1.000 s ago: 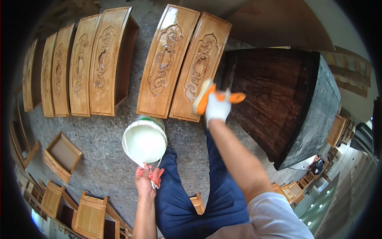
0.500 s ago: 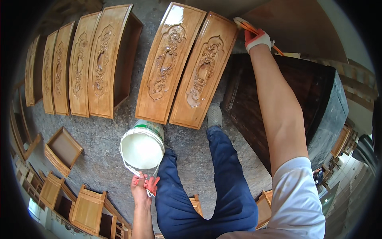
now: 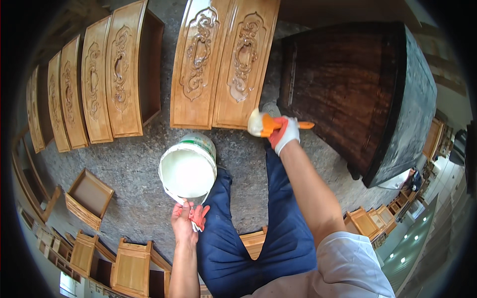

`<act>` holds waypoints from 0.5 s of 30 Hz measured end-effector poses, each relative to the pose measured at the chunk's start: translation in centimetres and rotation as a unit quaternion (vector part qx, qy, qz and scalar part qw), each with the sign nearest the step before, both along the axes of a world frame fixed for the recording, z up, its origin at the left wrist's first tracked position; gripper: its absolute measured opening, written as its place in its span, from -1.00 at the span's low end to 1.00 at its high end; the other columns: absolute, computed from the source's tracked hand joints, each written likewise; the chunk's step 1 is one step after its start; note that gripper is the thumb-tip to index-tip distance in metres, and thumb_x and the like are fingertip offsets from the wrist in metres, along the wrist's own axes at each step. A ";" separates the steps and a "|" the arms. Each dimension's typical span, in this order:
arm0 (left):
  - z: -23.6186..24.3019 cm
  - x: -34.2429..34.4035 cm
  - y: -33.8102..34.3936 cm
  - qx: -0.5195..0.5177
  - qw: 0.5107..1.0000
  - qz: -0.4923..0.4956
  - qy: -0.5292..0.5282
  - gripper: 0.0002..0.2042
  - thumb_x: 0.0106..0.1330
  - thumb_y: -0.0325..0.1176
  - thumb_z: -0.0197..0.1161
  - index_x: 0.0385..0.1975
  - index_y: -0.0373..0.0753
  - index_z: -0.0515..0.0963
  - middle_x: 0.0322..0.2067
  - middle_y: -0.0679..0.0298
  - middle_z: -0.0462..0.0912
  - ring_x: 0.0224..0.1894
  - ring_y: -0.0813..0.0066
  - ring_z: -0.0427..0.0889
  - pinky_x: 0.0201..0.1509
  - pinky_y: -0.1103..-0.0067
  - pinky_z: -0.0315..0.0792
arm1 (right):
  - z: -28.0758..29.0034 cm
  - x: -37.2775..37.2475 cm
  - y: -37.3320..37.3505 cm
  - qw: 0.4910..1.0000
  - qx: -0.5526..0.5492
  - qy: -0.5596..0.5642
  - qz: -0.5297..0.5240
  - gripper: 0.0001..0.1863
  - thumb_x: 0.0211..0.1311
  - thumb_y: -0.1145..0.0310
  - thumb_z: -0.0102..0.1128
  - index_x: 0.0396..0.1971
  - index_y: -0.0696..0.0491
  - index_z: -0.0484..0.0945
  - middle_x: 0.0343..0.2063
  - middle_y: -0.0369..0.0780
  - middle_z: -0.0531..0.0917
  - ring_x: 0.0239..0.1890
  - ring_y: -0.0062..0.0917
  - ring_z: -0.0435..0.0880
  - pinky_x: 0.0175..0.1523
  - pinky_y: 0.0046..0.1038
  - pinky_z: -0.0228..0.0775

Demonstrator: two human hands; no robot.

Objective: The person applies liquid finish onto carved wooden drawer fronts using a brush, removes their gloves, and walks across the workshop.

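Observation:
My right hand [image 3: 284, 133], in a red and white glove, grips an orange-handled paintbrush [image 3: 268, 125]. The brush's pale, loaded bristles are at the lower right corner of a carved wooden drawer front [image 3: 244, 59]. My left hand [image 3: 189, 218] is closed on the bail handle of a white bucket [image 3: 212, 149]; red glove material shows at its fingers. Pale liquid [image 3: 187, 174] fills much of the bucket, which hangs tilted with its mouth facing me. A second carved drawer front [image 3: 198, 54] stands close beside the first, glossy near its top.
More carved drawers [image 3: 120, 69] stand in a row at the left. On the right is a large dark wooden cabinet [image 3: 343, 89]. A small drawer [image 3: 89, 196] lies on the grey floor [image 3: 144, 208]. Wooden cabinets [image 3: 130, 265] stand behind at lower left.
My right hand has brought the brush from the drawer front's far upper corner down toward me, to its near lower corner. The bucket in my left hand has shifted slightly right.

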State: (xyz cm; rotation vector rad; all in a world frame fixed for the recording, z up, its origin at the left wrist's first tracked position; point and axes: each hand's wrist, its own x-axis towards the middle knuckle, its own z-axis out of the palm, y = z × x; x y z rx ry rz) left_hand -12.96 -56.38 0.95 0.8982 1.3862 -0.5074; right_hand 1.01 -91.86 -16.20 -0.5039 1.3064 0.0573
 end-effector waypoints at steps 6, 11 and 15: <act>-0.5 -1.6 1.5 0.004 0.999 0.024 -0.031 -0.88 0.51 -0.39 0.14 -0.10 -0.30 0.48 -0.28 0.25 0.59 -0.45 0.53 0.63 -0.32 0.54 0.67 | 1.9 -10.4 5.1 0.975 -0.135 0.018 0.176 -0.82 0.23 0.39 0.10 -0.24 0.11 0.58 -0.25 -0.11 0.67 -0.26 -0.26 0.63 -0.09 -0.34 0.53; 0.2 -2.9 3.1 0.021 0.998 0.052 -0.027 -0.87 0.51 -0.41 0.14 -0.07 -0.31 0.47 -0.24 0.24 0.59 -0.41 0.53 0.63 -0.25 0.53 0.67 | 11.2 -5.4 10.8 0.354 -0.532 -0.269 0.721 -0.76 0.21 0.27 0.18 -0.22 0.10 0.58 -0.19 -0.08 0.66 -0.23 -0.23 0.59 -0.10 -0.32 0.45; 0.6 -3.5 2.3 0.035 0.995 0.077 -0.054 -0.86 0.52 -0.39 0.13 -0.07 -0.30 0.47 -0.23 0.24 0.59 -0.41 0.50 0.65 -0.27 0.53 0.67 | 10.2 -1.7 12.9 0.083 -0.572 -0.366 0.729 -0.76 0.06 0.24 0.27 -0.33 0.07 0.67 -0.19 -0.12 0.65 -0.18 -0.20 0.55 0.01 -0.26 0.37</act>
